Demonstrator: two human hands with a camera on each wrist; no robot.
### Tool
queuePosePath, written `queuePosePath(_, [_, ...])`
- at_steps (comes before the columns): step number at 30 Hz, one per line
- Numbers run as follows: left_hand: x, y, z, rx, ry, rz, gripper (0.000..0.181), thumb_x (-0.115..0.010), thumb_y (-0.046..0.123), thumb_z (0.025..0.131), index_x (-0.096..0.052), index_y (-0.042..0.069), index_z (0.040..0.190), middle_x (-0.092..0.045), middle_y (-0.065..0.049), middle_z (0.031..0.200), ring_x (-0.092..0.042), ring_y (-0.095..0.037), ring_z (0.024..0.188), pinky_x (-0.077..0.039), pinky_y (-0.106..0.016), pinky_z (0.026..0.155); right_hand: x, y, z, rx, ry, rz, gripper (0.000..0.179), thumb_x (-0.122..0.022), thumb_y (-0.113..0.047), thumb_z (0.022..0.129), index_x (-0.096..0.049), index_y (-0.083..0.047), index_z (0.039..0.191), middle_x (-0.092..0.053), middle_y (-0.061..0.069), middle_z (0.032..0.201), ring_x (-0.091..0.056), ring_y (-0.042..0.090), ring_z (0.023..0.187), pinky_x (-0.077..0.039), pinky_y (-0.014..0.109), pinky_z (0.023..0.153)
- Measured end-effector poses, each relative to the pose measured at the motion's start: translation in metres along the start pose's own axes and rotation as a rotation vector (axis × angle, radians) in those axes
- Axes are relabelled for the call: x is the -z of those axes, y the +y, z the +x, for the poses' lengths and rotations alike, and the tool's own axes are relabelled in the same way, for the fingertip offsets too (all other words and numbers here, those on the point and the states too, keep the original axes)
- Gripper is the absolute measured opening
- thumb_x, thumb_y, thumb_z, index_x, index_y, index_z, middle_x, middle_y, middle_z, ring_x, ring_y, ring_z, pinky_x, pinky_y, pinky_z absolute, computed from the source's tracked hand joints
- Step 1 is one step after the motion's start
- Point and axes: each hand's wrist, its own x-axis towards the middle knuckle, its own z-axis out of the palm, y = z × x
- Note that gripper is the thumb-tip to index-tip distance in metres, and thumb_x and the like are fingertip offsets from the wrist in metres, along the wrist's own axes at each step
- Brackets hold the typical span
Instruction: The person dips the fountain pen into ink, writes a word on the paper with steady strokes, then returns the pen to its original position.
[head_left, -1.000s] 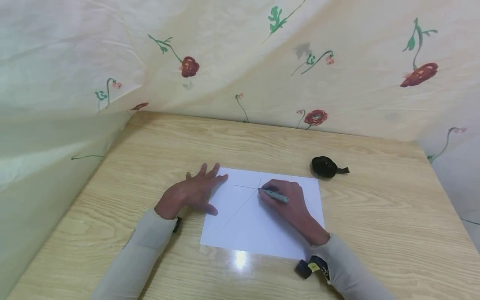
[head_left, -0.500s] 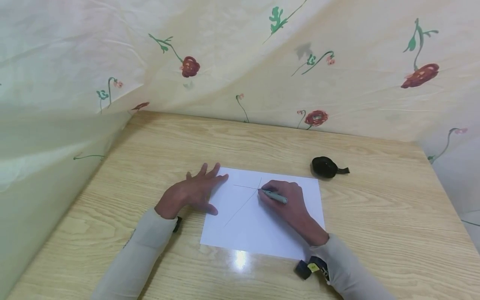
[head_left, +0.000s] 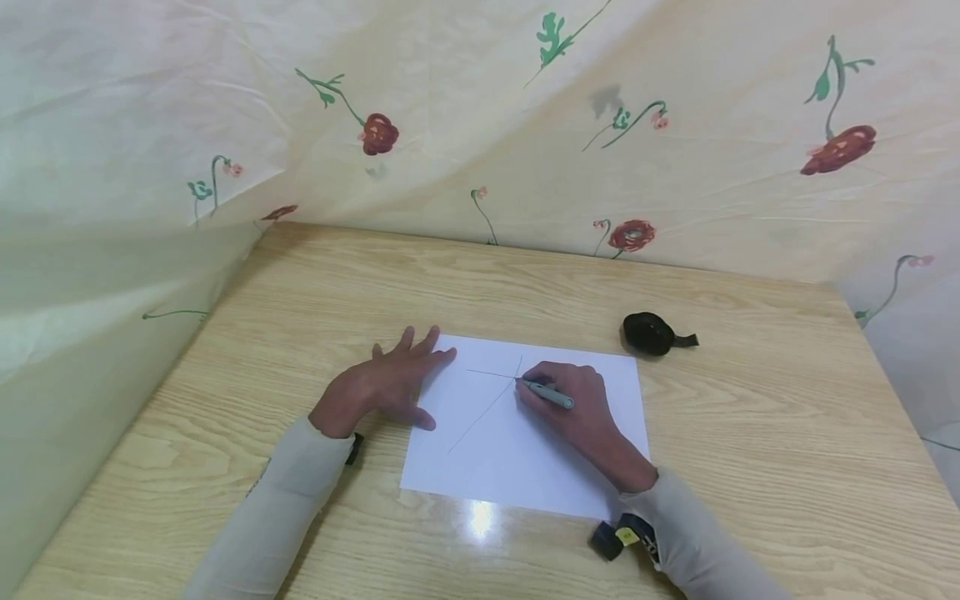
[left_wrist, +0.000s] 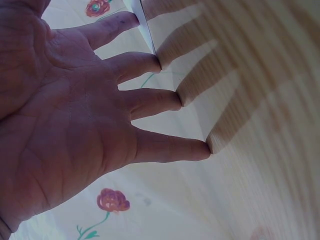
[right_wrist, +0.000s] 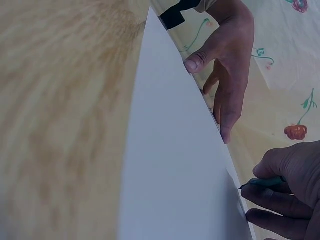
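A white sheet of paper (head_left: 480, 467) lies on the wooden table, with a few thin dark lines drawn on it that meet near its upper middle. My right hand (head_left: 570, 400) pinches a grey-green pen (head_left: 551, 394), its tip down at the point where the lines meet. In the right wrist view the pen (right_wrist: 267, 182) shows between thumb and fingers. My left hand (head_left: 393, 379) spreads its fingers over the paper's left edge. In the left wrist view the fingertips of the left hand (left_wrist: 100, 100) press down on the table and the paper's edge.
Beyond the paper's upper right corner sits a small black pan-shaped object (head_left: 648, 334) with a short handle. The wooden table (head_left: 772, 392) runs back to a cream cloth (head_left: 480, 108) printed with red flowers, which hangs behind and at the sides. A black wrist device (head_left: 626, 536) is by the right sleeve.
The pen's rear end has tilted slightly down and to the left, while its tip stays at about the same place. The left hand and the paper have not moved.
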Motion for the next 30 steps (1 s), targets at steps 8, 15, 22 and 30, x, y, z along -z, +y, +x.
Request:
queuePosePath(8, [0.0,0.001,-0.001,0.001,0.0,-0.002,0.107,-0.085,0.036,0.079,-0.019,0.017,0.161,0.008,-0.015,0.166,0.012,-0.044,0.148,-0.003,-0.076,0.107,0.001,0.002,-0.003,0.003,0.008,0.005,0.005,-0.078,-0.018,0.08,-0.079,-0.014,0.083,-0.071,-0.007,0.069,-0.046,0.002,0.05,-0.039,0.025,0.049])
queuePosePath(15, [-0.001,0.002,-0.002,0.003,0.003,-0.011,0.107,-0.085,0.036,0.079,-0.019,0.017,0.161,0.007,-0.014,0.166,0.012,-0.044,0.148,-0.003,-0.076,0.107,0.003,0.001,-0.008,0.0,0.004,0.0,0.006,-0.079,-0.019,0.081,-0.079,-0.013,0.084,-0.071,-0.007,0.069,-0.046,0.002,0.049,-0.039,0.025,0.049])
queuePosePath(22, [-0.001,0.0,-0.002,-0.006,0.001,-0.013,0.106,-0.085,0.036,0.079,-0.019,0.017,0.161,0.007,-0.014,0.166,0.013,-0.044,0.148,-0.003,-0.077,0.107,0.002,0.003,-0.011,0.0,0.003,0.01,0.006,-0.079,-0.018,0.081,-0.079,-0.014,0.085,-0.071,-0.007,0.069,-0.046,0.001,0.049,-0.04,0.025,0.05])
queuePosePath(30, [-0.001,-0.002,-0.002,-0.016,0.002,-0.002,0.107,-0.085,0.036,0.079,-0.018,0.017,0.161,0.008,-0.015,0.166,0.013,-0.044,0.148,-0.003,-0.077,0.106,0.003,0.002,-0.015,-0.004,-0.014,0.006,0.007,-0.078,-0.019,0.082,-0.079,-0.014,0.086,-0.073,-0.006,0.073,-0.05,0.002,0.051,-0.042,0.025,0.052])
